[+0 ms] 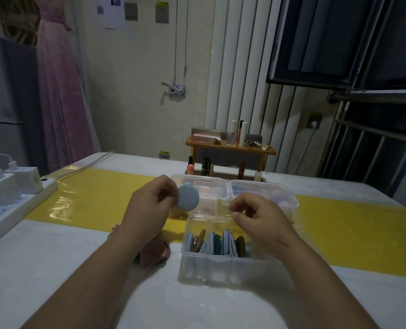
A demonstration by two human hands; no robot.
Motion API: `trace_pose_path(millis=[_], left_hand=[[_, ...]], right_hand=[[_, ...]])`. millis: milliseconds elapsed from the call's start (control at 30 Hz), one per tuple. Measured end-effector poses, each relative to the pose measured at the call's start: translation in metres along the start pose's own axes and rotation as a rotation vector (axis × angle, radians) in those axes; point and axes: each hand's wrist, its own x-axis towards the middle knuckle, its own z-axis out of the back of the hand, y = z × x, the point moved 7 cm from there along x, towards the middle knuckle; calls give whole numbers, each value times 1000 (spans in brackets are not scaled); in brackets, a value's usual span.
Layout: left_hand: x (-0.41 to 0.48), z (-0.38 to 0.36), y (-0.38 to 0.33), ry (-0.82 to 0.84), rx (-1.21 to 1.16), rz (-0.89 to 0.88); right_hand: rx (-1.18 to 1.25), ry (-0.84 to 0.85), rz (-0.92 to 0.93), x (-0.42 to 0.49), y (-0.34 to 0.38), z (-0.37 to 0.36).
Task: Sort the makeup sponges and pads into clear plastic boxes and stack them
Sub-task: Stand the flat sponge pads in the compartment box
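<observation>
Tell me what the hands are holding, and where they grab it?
The left hand pinches the round blue pad by its left edge. The right hand has curled fingers and shows nothing held.

White power strip at table's left edge, two white chargers plugged in. Yellow band across tabletop. Small wooden shelf at far edge, cosmetics on top, lipsticks below. Pink dress hanging far left, beside grey fridge.
</observation>
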Motion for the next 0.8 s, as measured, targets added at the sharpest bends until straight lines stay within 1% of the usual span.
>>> trace_pose_path(millis=[133, 433, 500, 567, 600, 667, 733, 800], left_hand=[[-4, -12, -7, 55, -130, -11], [-8, -27, -17, 149, -231, -54], [-10, -32, -20, 182, -242, -69], [-13, -37, -25, 233, -252, -93], [-14, -40, -28, 262, -239, -107], [-17, -44, -35, 297, -112, -171], [-20, -48, -45, 301, 69, -301], [-24, -55, -56, 345, 170, -415]], right_hand=[[31, 24, -5, 0, 2, -2], [43, 85, 44, -1, 10, -7], [53, 78, 48, -2, 11, -5], [81, 27, 46, -2, 10, -1], [98, -11, 38, -2, 8, 3], [140, -85, 23, -1, 4, 10], [173, -140, 21, 0, 0, 16], [192, -165, 14, 1, -2, 19]])
